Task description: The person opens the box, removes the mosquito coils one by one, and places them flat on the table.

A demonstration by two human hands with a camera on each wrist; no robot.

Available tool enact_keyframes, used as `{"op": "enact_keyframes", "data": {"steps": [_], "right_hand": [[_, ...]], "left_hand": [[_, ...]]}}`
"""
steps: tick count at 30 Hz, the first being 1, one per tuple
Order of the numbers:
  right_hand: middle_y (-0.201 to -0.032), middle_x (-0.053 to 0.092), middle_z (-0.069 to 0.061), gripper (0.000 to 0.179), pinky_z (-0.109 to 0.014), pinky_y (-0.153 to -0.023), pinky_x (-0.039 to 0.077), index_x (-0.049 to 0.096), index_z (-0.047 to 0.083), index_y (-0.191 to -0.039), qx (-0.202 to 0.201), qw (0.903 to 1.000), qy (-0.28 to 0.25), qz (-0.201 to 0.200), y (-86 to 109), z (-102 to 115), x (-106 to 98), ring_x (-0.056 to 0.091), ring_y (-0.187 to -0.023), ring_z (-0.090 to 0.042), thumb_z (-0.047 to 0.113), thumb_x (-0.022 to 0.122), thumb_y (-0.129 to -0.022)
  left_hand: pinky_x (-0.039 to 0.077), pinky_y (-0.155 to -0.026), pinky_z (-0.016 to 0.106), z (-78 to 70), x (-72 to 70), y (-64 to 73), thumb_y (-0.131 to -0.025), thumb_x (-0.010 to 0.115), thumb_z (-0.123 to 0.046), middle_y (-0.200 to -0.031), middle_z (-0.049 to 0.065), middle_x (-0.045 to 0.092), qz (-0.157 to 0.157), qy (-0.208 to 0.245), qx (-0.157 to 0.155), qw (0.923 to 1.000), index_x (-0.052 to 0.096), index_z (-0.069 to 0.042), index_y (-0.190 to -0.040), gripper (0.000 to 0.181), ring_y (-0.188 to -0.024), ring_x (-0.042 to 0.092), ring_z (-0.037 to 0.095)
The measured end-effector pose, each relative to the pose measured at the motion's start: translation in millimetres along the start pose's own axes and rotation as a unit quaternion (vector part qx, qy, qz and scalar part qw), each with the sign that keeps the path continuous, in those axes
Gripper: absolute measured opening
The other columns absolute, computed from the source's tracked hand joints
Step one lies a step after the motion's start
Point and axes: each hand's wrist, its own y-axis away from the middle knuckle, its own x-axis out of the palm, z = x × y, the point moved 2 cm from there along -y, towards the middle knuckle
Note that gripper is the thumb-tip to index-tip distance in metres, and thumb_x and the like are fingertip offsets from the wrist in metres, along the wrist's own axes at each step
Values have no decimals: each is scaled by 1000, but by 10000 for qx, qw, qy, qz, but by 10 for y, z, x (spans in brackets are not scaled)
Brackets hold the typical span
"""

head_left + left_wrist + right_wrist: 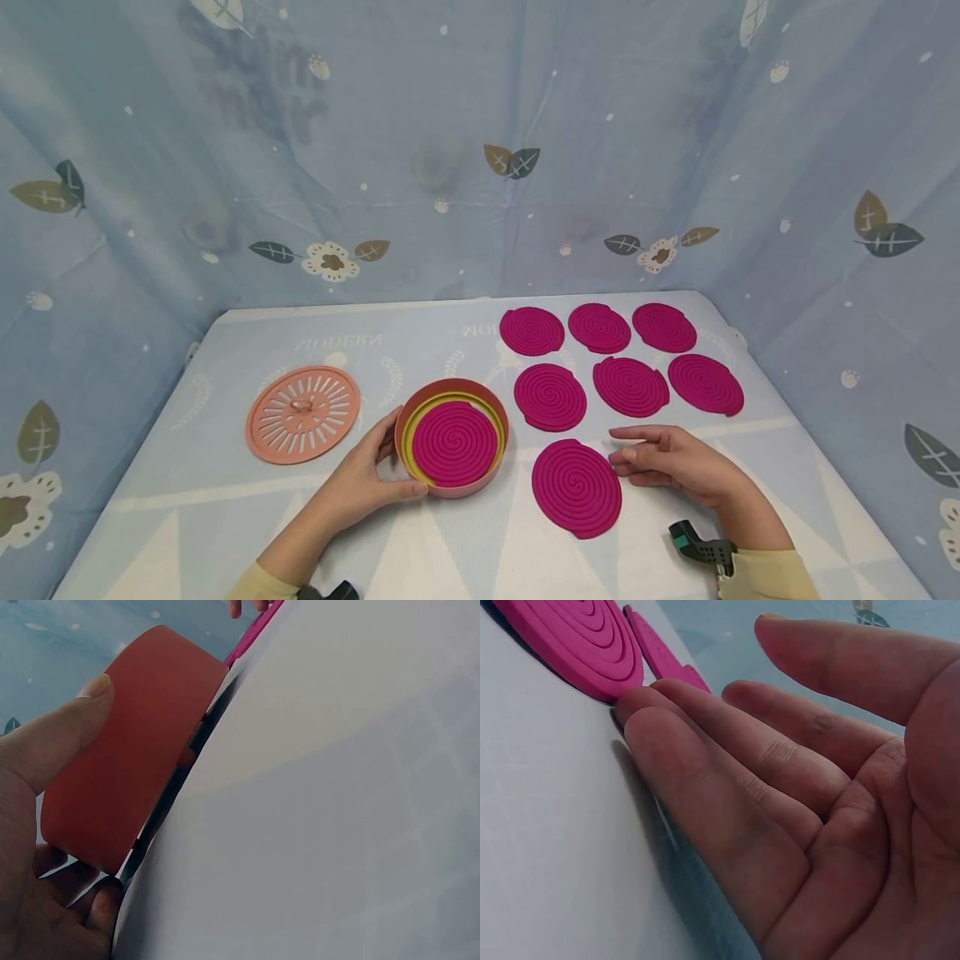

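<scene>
My left hand (366, 479) holds a round pink container (461, 492) from its left side, thumb on the near wall and fingers round the far left. In the left wrist view the container's smooth outer wall (142, 750) looks orange-red. Inside its yellow inner ring (408, 433) lies a magenta spiral coaster (454, 444), face up. Just right of the container another magenta spiral coaster (577, 487) lies flat on the table. My right hand (678, 462) is beside it, fingers extended toward its right edge, nothing in the palm.
Several more magenta coasters (550, 397) lie in two rows at the back right, the farthest row starting with one coaster (532, 331). To the left is a pink slotted disc (302, 414) with a small raised ring at its centre. A patterned cloth (480, 208) hangs behind the table.
</scene>
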Motion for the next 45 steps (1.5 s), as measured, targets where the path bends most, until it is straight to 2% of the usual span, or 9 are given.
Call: {"op": "enact_keyframes", "data": {"steps": [5, 15, 21, 31, 38, 45], "right_hand": [[-125, 61, -27, 56, -40, -90, 54, 34, -12, -146, -86, 9997, 68, -208, 24, 42, -15, 65, -109, -32, 11, 57, -101], [-133, 52, -34, 53, -41, -90, 55, 35, -9, -146, -653, 9944, 250, -791, 30, 215, -40, 59, -115, -44, 11, 55, -101], [-134, 51, -33, 53, -40, -89, 56, 39, -5, -145, -794, 9895, 498, -1104, -13, 371, -43, 62, -112, -41, 12, 59, -100], [-135, 55, -25, 54, -37, -89, 56, 43, 2, -146, -849, 9875, 898, -981, -214, 679, 7, 65, -110, -29, 11, 63, -97], [-132, 57, -24, 54, -40, -89, 56, 46, 8, -145, -869, 9881, 1085, -658, -424, 794, 109, 64, -111, -35, 16, 67, -96], [-133, 58, -21, 54, -43, -90, 55, 49, 12, -144, -774, 9899, 1110, -418, -578, 949, 256, 64, -112, -31, 21, 68, -95]], "left_hand": [[36, -111, 39, -6, -5, 22, -64, 93, -45, -151, 4, 42, -17, 83, 73, 9999, 28, -19, -156, 116, -133, 46, 23], [36, -111, 41, -2, 12, 20, -64, 92, -47, -152, 1, 39, -55, -2, 6, 10000, 28, -21, -156, 116, -133, 46, 23], [36, -111, 42, 1, 21, 20, -64, 92, -47, -153, 0, 39, -49, 3, -30, 10000, 28, -22, -156, 115, -132, 47, 24], [36, -111, 39, -14, 2, 20, -62, 93, -45, -151, -5, 39, -30, 64, -79, 9999, 29, -25, -155, 116, -132, 47, 20], [36, -111, 40, -22, 3, 22, -61, 93, -47, -151, -4, 39, -75, 14, -161, 9998, 29, -25, -155, 116, -131, 48, 20], [36, -111, 41, -27, 9, 29, -61, 93, -48, -150, -5, 40, -104, 5, -149, 9998, 31, -27, -155, 115, -130, 49, 20]]}}
